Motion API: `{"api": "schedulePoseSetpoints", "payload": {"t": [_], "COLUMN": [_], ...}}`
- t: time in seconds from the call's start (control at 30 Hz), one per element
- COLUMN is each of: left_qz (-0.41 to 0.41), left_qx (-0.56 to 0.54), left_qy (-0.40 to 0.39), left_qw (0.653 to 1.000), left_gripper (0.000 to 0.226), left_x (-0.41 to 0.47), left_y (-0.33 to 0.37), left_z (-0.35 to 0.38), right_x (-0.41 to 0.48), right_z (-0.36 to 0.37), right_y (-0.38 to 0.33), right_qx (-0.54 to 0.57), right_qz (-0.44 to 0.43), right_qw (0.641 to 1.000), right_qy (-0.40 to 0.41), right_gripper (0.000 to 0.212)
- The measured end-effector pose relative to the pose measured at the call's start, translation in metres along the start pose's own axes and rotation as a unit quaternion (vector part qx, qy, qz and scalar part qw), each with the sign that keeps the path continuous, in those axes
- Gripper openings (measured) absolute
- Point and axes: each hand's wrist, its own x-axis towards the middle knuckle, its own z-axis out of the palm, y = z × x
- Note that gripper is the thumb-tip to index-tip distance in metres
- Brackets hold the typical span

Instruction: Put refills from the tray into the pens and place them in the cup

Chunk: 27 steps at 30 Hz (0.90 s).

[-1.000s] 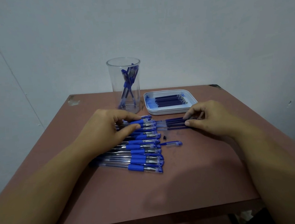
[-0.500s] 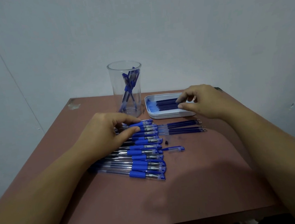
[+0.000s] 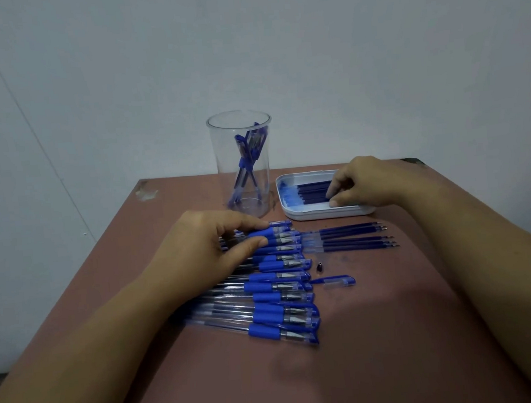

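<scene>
A row of several blue-grip pens lies on the brown table. My left hand pinches the blue grip of the pen at the far end of the row between thumb and forefinger. My right hand reaches into the white tray, with thumb and curled fingers pinching the right ends of the dark refills in it. Several more refills lie on the table just in front of the tray. The clear cup behind the pens holds a few pens.
A loose blue cap and a small dark pen tip lie right of the pen row. The table stands against a pale wall, with its far corners close behind the cup and the tray.
My right hand left the refills on the table, moved back to the tray and lowered its fingers onto the refills there. My left hand stayed on the pen at the far end of the row.
</scene>
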Motion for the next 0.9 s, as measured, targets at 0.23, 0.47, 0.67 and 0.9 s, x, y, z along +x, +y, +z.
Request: {"api": "schedulePoseSetpoints", "payload": {"t": [0.23, 0.47, 0.67, 0.9], "left_qz": [0.004, 0.0, 0.004, 0.005], "left_qx": [-0.006, 0.001, 0.002, -0.015], "left_qy": [0.001, -0.001, 0.006, 0.018], "left_qw": [1.0, 1.0, 1.0, 1.0], "left_gripper": [0.038, 0.038, 0.035, 0.038], "left_x": [0.001, 0.001, 0.001, 0.001], "left_y": [0.002, 0.003, 0.001, 0.004], "left_z": [-0.001, -0.001, -0.003, -0.002], "right_x": [0.004, 0.0, -0.034, -0.096], "right_z": [0.001, -0.001, -0.027, -0.022], "right_y": [0.003, -0.003, -0.027, -0.036], "right_qx": [0.007, -0.011, 0.027, 0.013], "right_qz": [0.005, -0.003, -0.068, -0.1], "right_qw": [1.0, 1.0, 0.996, 0.986], "right_qy": [-0.008, -0.02, 0.057, 0.13], "right_gripper": [0.006, 0.005, 0.004, 0.013]}}
